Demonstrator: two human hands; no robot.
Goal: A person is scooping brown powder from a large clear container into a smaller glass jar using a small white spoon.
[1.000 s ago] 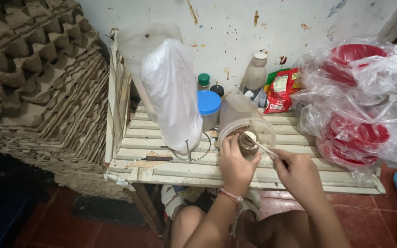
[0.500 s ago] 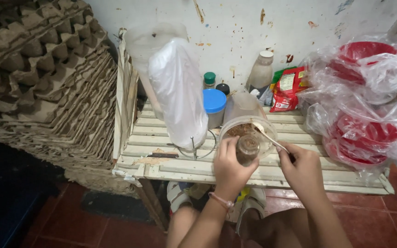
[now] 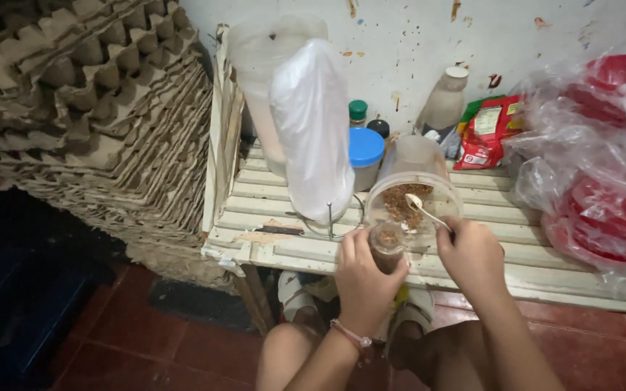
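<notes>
Left hand (image 3: 362, 279) grips a small jar (image 3: 387, 245) just before the tub (image 3: 413, 199); right hand (image 3: 471, 255) pinches a spoon (image 3: 426, 211) over the tub.

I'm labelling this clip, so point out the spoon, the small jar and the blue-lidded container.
spoon (image 3: 416, 203), head view, on its white bowl over the brown grains.
small jar (image 3: 386, 242), head view, on its glass side above the left hand's fingers.
blue-lidded container (image 3: 366, 147), head view, on the lid's top.
</notes>
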